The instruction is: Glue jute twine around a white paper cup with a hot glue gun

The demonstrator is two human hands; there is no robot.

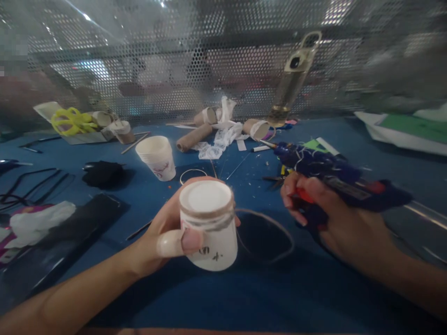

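Note:
My left hand [174,232] is wrapped round a white paper cup [216,251], held upside down with its base up. A tan bandage covers part of my left thumb. Thin cord [213,218] circles the cup near its base, and a loose length loops out to the right over the table. In my right hand [335,209] is a dark blue hot glue gun [321,167] with an orange-red trigger. Its nozzle points up and left, apart from the cup. A clear glue stick juts from its rear.
A stack of paper cups [156,156] stands behind my left hand. Cardboard tubes [195,137] and crumpled white lace [225,135] lie at the back, before a perforated metal screen [195,65]. Yellow scissors [71,122] rest in a box at left. Pliers [274,180] lie near the glue gun.

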